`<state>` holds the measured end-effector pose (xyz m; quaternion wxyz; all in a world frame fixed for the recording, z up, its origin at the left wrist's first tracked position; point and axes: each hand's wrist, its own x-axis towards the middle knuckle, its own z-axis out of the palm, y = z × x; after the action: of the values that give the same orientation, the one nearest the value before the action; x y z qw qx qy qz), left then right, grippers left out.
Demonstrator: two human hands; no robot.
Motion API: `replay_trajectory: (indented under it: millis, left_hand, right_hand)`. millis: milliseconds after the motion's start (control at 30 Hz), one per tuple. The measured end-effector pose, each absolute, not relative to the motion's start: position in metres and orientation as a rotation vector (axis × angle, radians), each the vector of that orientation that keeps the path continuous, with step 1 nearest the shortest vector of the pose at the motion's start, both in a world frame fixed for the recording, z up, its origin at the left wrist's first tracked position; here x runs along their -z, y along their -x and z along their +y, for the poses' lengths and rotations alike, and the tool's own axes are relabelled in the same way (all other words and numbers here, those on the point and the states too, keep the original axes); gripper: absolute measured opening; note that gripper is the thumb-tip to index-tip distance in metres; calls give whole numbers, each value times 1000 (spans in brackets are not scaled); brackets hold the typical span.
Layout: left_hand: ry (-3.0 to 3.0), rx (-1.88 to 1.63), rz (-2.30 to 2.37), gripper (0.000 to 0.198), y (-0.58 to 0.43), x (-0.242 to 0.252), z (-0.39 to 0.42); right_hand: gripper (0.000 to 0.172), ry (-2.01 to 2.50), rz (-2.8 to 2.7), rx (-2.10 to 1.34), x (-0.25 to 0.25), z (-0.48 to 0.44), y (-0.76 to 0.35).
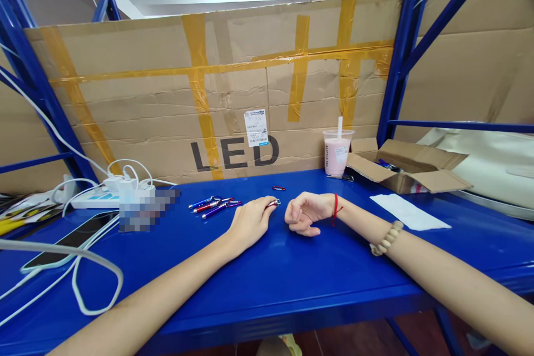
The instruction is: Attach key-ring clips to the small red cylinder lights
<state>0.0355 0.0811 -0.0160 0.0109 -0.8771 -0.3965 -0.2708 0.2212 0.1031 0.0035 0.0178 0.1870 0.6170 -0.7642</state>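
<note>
My left hand rests over the blue shelf with its fingers closed around a slim red metal tube. Only the tube's silver end with a small loop shows; the remainder is hidden in the fingers. Close by on the right, my right hand is held with curled fingers, and anything inside them is out of sight. Left of my left hand lie several slim metal tubes with clips, in blue, red and purple. Beyond both hands a small red carabiner clip lies apart from them.
At the left are a phone, white cables and a power strip. A pink drink cup with a straw stands near an open cardboard box and a white tissue. A large cardboard sheet closes off the back.
</note>
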Motion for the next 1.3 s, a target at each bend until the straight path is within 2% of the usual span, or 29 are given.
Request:
replay_trajectory:
  millis: [500,767,967,1300]
  left_hand:
    - [2758,807,-1261,17,-36,14,80]
    - [2753,786,-1287,21,-36,15,82]
    - [2766,791,-1272,21,-36,15,82]
    - [2773,816,-1249,18,-36,14,80]
  right_hand:
    - [18,-754,1746,2381,-8,102,-217]
    - [28,-884,1784,2353,-10,100,-215]
    - [13,-929,1989,2233,-11,96,-212]
    - [16,-999,2026,2170,-12,94,-210]
